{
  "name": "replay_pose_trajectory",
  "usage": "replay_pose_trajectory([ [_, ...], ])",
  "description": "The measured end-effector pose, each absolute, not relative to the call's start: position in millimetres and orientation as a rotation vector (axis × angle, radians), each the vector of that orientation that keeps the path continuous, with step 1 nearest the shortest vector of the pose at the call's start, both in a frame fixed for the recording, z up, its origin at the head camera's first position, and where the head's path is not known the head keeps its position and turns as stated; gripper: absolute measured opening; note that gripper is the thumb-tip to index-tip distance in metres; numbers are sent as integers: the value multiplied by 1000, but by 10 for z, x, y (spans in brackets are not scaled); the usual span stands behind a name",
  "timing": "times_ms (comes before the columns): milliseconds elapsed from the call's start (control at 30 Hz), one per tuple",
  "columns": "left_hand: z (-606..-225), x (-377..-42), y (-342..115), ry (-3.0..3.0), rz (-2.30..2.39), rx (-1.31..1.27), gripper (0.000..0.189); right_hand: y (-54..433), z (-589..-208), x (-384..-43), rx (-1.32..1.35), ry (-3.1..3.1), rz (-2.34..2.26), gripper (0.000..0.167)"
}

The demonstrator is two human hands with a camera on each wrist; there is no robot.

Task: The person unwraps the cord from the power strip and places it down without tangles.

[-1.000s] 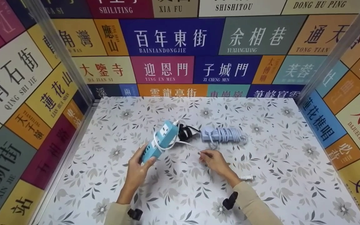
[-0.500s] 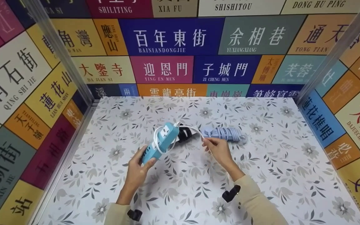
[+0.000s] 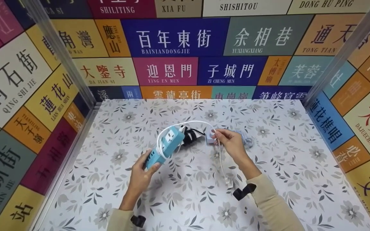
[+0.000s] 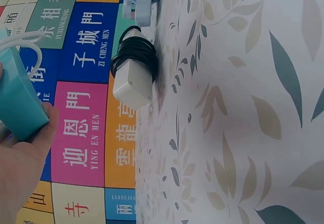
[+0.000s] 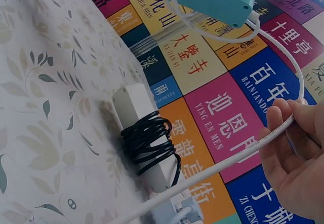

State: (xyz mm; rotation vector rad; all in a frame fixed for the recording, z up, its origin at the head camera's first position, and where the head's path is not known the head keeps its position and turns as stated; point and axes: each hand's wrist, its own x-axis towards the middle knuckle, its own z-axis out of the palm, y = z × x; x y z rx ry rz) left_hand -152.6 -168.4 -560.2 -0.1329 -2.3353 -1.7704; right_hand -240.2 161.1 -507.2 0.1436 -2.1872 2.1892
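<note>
My left hand [image 3: 142,171] grips the lower end of a teal power strip [image 3: 169,141], tilted up above the table. One loop of its white cord [image 5: 217,171] goes round the strip's body. From the strip's far end the cord arcs across to my right hand [image 3: 231,146], which pinches it between thumb and fingers. Below that pinch the cord hangs down to a white plug [image 3: 228,182] near the right wrist. In the left wrist view, the left hand's thumb [image 4: 46,125] lies against the teal casing.
A white power strip wrapped in black cord [image 5: 149,143] lies on the table behind the teal one. Beside it, partly hidden by my right hand, is a light blue power strip [image 3: 210,137] with its cord wound round. Sign-covered walls enclose the flowered table [image 3: 124,192] on three sides.
My right hand has taken hold of the white cord and lifted it up and to the right, so it now arcs above the strip. The left hand stays nearly still.
</note>
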Motion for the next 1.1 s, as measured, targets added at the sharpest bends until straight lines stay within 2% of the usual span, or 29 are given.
replay_pose_trajectory([
  [567,-5590,-1550,-1643,-2378,-1702,-158,63,1817,-4812,-2234,325,-2142,2216,22],
  [833,-5578,-1554,-1691,-2365,-1704,-113,65,2015,-4759,-2133,562,-2120,2174,26],
  [1100,-5568,-1559,-1767,-2339,-1719,-101,66,2322,-4760,-2082,802,-2320,1815,13],
])
